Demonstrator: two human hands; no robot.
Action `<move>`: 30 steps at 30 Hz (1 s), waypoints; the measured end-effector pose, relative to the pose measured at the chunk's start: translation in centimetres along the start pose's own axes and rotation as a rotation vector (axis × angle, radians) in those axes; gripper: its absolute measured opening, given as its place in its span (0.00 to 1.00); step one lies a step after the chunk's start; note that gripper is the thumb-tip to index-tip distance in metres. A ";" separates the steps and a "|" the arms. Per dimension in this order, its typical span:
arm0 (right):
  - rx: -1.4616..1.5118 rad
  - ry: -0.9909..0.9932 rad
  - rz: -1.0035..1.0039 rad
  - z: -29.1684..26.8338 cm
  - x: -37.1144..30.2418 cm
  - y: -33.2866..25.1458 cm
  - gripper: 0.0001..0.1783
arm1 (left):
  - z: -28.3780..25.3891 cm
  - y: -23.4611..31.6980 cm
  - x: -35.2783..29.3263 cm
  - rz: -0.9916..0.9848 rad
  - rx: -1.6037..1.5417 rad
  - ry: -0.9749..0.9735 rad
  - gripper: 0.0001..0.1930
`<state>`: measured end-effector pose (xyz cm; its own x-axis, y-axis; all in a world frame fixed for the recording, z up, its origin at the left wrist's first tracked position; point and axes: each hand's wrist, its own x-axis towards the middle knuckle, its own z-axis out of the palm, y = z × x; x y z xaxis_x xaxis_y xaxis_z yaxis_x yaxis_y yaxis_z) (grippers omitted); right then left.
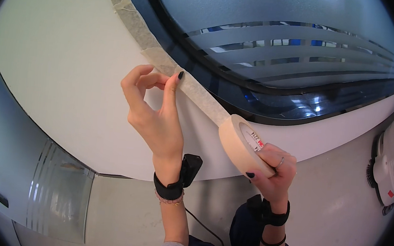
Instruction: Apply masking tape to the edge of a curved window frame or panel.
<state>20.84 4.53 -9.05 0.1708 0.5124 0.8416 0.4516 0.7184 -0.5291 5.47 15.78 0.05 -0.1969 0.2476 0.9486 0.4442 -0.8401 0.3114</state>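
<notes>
My right hand [277, 171] grips a wide roll of cream masking tape [238, 146], fingers inside its core and thumb on the outer side. A pulled-out length of tape [204, 96] runs from the roll up and left to my left hand [153, 104]. There the thumb and fingers are pinched together at the tape, near the dark rim [251, 100] of the window. Beyond that hand, overlapping tape pieces [140, 27] are stuck along the border between the white panel [64, 72] and the dark rim.
Frosted glass with clear stripes [280, 50] fills the upper right. A white wheeled machine with brushes [390, 160] stands on the grey floor [327, 197] at the right. A striped glass panel [60, 190] is at lower left. A black cable [208, 228] hangs by my left forearm.
</notes>
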 end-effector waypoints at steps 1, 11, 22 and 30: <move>0.001 0.000 -0.001 0.0 0.0 0.0 0.16 | -0.1 0.0 0.1 -0.004 0.002 -0.008 0.18; 0.006 -0.008 0.081 0.5 0.1 0.0 0.14 | -0.4 -0.5 0.5 -0.147 -0.008 -0.046 0.13; -0.057 0.037 0.119 1.0 -0.1 -0.1 0.14 | 0.9 -0.1 -0.1 -0.083 0.119 -0.043 0.14; -0.064 0.029 0.087 0.8 0.0 0.0 0.14 | 0.3 -0.7 0.4 -0.230 -0.018 -0.114 0.13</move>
<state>20.17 4.89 -9.14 0.2370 0.5567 0.7962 0.4885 0.6401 -0.5930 5.36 16.57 0.24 -0.1909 0.4851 0.8533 0.3837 -0.7633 0.5198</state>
